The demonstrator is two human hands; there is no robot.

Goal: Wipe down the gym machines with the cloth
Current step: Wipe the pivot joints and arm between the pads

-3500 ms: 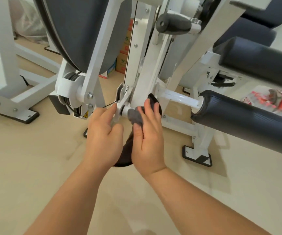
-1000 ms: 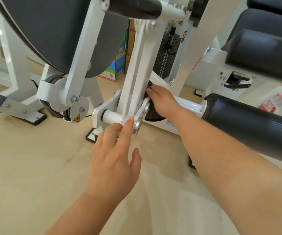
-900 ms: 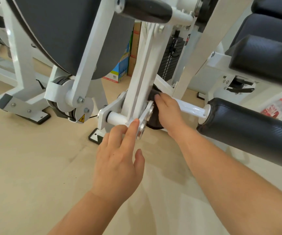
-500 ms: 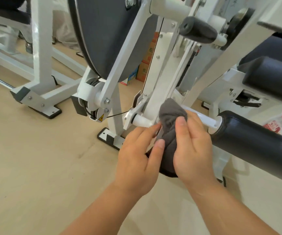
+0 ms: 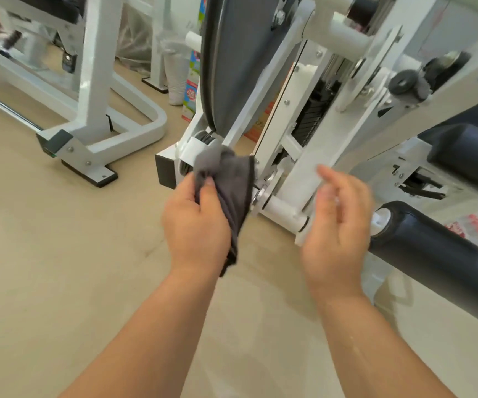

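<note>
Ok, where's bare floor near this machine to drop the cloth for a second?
Bare floor spreads left of your left hand, in front of the neighbouring frame's foot. Another strip lies between your forearms. It's crowded around the white shaft and black roller pad.

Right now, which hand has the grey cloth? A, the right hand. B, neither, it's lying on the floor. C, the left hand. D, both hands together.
C: the left hand grips the grey cloth, its thumb pinching the bunched fabric, while the right hand is open beside it and holds nothing.
</note>
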